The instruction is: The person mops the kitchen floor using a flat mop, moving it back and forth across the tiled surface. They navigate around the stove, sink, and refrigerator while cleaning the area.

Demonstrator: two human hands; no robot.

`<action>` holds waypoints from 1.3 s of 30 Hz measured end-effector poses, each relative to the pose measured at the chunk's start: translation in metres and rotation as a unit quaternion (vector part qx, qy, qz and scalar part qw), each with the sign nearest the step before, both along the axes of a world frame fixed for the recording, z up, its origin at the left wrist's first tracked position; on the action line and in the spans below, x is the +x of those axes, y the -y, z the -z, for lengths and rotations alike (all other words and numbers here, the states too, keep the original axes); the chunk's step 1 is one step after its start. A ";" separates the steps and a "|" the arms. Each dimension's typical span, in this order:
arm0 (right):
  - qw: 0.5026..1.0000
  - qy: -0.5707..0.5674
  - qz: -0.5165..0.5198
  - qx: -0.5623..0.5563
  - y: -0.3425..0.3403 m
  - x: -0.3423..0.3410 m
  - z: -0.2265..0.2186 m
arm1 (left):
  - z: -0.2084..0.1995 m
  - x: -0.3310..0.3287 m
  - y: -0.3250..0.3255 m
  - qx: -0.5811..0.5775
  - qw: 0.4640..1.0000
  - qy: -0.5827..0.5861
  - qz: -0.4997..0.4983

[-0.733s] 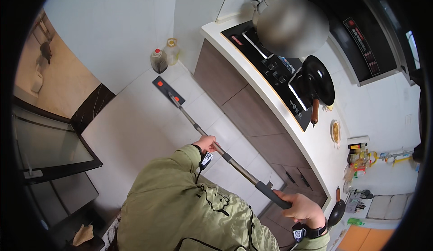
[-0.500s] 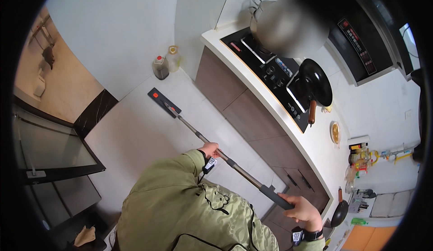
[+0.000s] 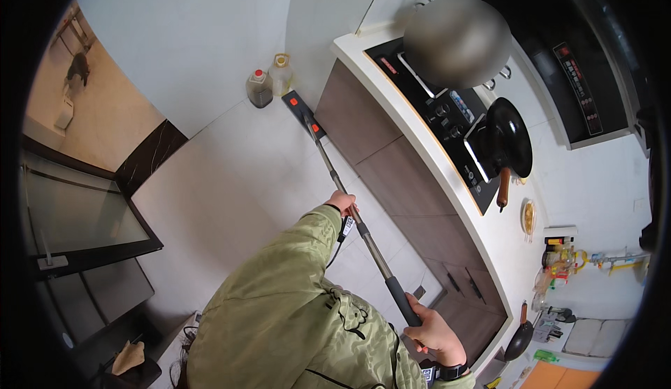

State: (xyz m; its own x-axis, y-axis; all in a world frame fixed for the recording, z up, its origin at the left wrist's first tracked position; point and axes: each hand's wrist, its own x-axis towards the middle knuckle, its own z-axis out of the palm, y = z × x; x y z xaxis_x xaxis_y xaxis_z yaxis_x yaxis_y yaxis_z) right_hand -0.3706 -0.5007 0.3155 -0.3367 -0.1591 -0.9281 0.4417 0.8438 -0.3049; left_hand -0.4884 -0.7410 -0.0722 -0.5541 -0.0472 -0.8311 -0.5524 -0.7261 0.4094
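A flat mop (image 3: 378,255) slants across the floor, held in both hands. My left hand (image 3: 341,202) wraps round the middle of its metal pole. Lower down, my right hand (image 3: 431,332) grips the dark grey handle at the top end. The mop's dark rectangular head (image 3: 303,114), with orange-red patches, lies flat on the white floor (image 3: 231,172). It sits in the far corner beside the base cabinets (image 3: 363,123), close to a dark bottle with a red cap (image 3: 259,89) and a pale oil jug with a yellow cap (image 3: 281,74).
On the counter (image 3: 412,109), a black gas stove (image 3: 447,116) carries a big metal pot (image 3: 458,41) and a black wok (image 3: 514,137) with a wooden handle. A small plate of food (image 3: 528,215) stands beyond them. At the left is a dark-framed glass door (image 3: 84,207).
The mop head has slid right and away across the floor, into the corner by the cabinets and bottles. Both hands have shifted with the pole, which now stands steeper in view.
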 end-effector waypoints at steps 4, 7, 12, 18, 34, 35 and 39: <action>0.998 0.010 -0.048 0.030 -0.001 -0.005 -0.013 | -0.008 0.011 -0.001 -0.021 0.997 0.041 0.054; 0.996 0.020 -0.063 0.052 -0.004 -0.015 -0.031 | -0.009 0.017 -0.010 -0.016 0.997 0.050 0.049; 0.992 0.015 -0.091 0.081 -0.013 -0.030 -0.071 | -0.003 0.041 -0.028 0.076 0.995 0.062 0.029; 0.994 0.003 -0.068 0.083 -0.040 -0.030 -0.087 | -0.005 0.064 -0.040 0.135 0.988 0.045 0.062; 0.996 -0.044 0.069 0.036 -0.045 0.017 -0.115 | -0.045 0.024 -0.104 0.156 0.984 0.031 0.080; 0.996 -0.030 0.077 0.038 -0.043 0.012 -0.110 | -0.044 0.021 -0.104 0.161 0.985 0.032 0.058; 0.991 0.003 0.136 0.003 -0.022 0.004 -0.055 | -0.030 0.006 -0.080 0.126 0.990 0.052 -0.019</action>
State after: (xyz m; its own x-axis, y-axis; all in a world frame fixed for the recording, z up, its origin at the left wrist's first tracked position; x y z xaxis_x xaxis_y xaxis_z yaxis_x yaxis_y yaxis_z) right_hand -0.3668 -0.4782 0.3708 -0.3614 -0.0581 -0.9306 0.6544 0.6951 -0.2975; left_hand -0.4826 -0.6613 -0.0425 -0.4664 0.1495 -0.8719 -0.5518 -0.8195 0.1546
